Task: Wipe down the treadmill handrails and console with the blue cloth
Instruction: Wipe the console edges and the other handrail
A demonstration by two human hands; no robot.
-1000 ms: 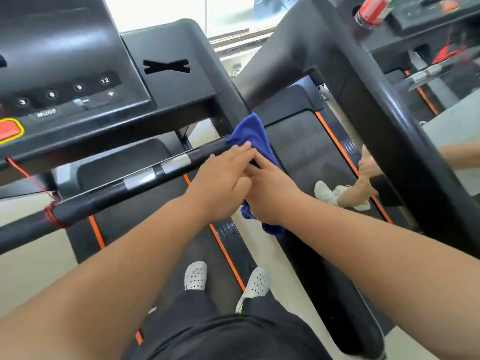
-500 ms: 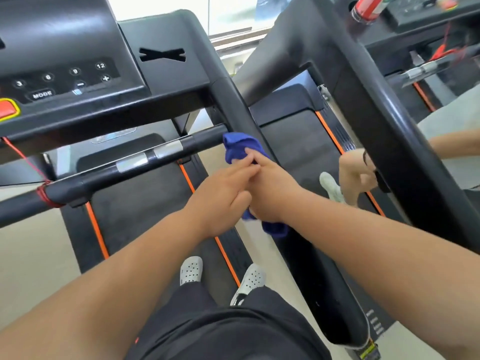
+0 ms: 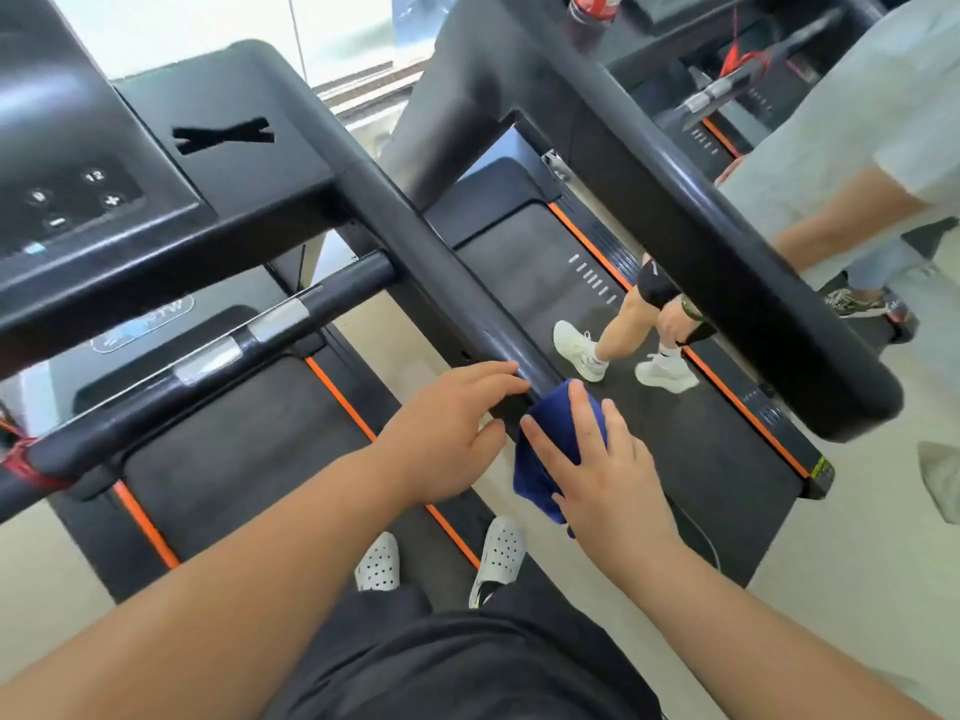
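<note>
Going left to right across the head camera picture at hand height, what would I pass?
In order: red cord → silver grip plate → left hand → blue cloth, pressed by the right hand → neighbouring handrail.

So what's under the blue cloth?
The black side handrail runs under the blue cloth, which the right hand presses onto it. The rail's stretch beneath is covered, so its end cannot be seen.
</note>
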